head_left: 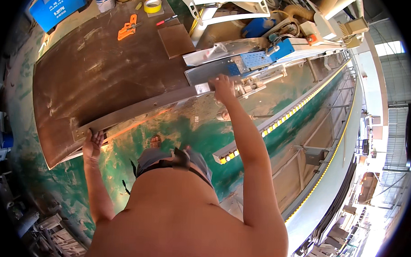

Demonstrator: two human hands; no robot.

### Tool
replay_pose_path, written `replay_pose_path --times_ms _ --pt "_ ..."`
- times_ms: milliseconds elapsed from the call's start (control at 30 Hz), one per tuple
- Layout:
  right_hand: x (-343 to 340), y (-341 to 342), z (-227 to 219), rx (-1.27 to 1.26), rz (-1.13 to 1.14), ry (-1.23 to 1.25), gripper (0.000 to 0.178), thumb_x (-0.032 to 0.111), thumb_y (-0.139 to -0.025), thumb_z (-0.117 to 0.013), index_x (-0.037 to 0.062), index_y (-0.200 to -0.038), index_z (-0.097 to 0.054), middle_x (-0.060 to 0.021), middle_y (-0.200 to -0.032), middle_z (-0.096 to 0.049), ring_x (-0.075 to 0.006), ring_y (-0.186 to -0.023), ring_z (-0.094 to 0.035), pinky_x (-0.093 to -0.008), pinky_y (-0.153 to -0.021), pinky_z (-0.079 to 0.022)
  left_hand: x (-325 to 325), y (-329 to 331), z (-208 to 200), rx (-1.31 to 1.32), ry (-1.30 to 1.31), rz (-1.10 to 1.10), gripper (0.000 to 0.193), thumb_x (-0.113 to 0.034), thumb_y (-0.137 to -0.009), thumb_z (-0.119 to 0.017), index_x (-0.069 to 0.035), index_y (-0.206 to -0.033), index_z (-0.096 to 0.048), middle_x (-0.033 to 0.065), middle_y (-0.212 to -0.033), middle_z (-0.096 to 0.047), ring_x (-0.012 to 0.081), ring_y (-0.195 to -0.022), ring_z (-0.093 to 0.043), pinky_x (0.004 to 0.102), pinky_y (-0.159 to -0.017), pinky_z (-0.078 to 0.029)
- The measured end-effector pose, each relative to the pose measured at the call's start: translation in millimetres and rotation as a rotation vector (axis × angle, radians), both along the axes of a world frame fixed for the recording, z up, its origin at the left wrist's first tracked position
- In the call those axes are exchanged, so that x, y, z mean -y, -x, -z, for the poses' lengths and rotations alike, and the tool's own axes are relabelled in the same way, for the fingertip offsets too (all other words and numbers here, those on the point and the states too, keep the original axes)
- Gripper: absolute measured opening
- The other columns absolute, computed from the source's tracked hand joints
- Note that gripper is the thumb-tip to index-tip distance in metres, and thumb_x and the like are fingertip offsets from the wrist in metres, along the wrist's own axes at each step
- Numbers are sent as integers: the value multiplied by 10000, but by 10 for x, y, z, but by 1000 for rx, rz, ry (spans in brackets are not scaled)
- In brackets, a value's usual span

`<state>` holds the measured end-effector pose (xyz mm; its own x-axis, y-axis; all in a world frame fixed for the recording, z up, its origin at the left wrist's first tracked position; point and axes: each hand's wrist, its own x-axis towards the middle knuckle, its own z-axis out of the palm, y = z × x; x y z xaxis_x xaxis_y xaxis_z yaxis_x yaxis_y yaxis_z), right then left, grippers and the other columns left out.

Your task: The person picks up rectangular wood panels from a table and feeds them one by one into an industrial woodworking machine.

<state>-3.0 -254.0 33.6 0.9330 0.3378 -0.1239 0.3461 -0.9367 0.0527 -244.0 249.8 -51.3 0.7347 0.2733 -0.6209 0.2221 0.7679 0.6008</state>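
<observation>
A long, narrow brown board strip [142,112] runs along the near edge of a large brown panel-topped table [94,74]. My left hand [93,146] is at the strip's left end, thumb and fingertips gripping its near edge from below. At the other end, my right hand [223,89] is closed over the strip, next to a pale shiny patch [202,88]. Just beyond that hand lie the machine's grey metal plate [209,75] and its blue perforated plate [256,60]. The right fingertips are partly hidden.
On the table are an orange hand tool [128,28], a yellow tape roll [152,6], a red marker [166,20] and a small brown board [176,40]. A blue box [56,6] and a can [105,1] stand behind. A yellow-marked rail [282,122] extends on the right.
</observation>
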Motion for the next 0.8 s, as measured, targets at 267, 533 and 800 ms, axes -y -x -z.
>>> replay_pose_path --times_ms 267,533,800 --pt "21 -461 660 75 862 -1309 469 94 -776 -576 79 -1230 -458 -145 -1008 -556 -251 -743 -601 -382 -628 -531 481 -304 -32 -126 -52 96 388 -363 -892 -522 -37 -1101 -546 72 -1106 -605 180 -1001 -579 293 -877 -478" --pt "63 -483 463 -555 830 -2000 898 -1 -833 -461 222 -1384 213 -179 -935 -541 -239 -639 -587 -337 -556 -530 671 -592 -143 -313 -156 11 374 -391 -884 -532 -95 -1110 -558 41 -1063 -624 165 -1003 -574 291 -853 -471" --pt "98 -441 397 -652 758 -2078 932 33 -854 -495 237 -1363 258 -152 -923 -568 -233 -759 -629 -316 -641 -532 608 -633 -247 -433 -112 -32 317 -399 -880 -539 -124 -1033 -574 23 -991 -652 163 -913 -604 297 -803 -484"
